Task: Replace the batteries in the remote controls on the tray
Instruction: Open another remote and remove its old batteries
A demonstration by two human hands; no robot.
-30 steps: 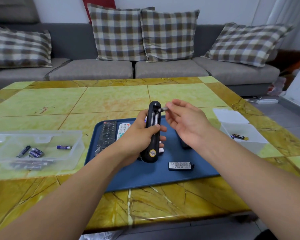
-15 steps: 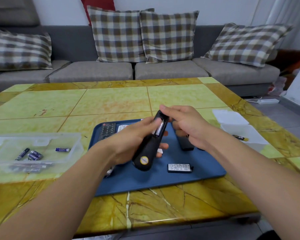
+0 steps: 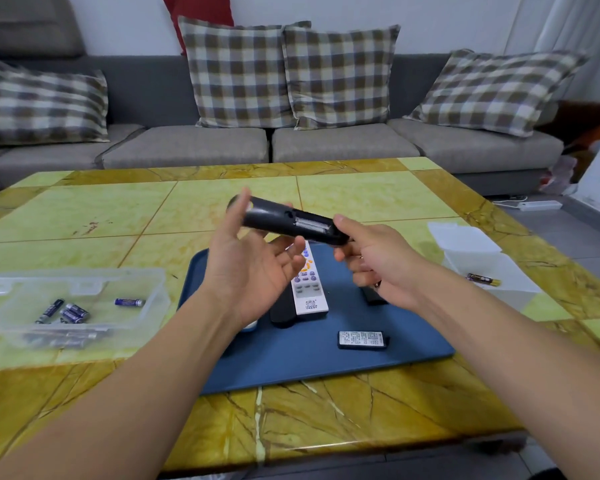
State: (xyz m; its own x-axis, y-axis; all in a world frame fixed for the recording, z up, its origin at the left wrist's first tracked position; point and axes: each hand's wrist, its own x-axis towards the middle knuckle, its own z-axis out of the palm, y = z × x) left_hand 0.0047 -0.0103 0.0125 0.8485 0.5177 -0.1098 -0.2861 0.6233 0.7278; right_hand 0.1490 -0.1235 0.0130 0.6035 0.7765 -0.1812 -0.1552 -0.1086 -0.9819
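Note:
A black remote hangs level above the blue tray, its back up and its battery bay uncovered, with batteries showing inside. My right hand grips the remote's right end. Under its left end lies my left hand, palm up and fingers loose, one straight finger touching that end. On the tray lie a white remote, a black remote beside it, a loose battery cover, and a dark piece partly hidden by my right wrist.
A clear box with several batteries stands on the table to the left of the tray. A white open box on the right holds one battery. A grey sofa with checked cushions lies beyond the yellow-green stone table.
The black remote has swung from nearly upright to level. My left hand has released its grip and opened beneath it, while my right hand has taken hold of the remote's right end.

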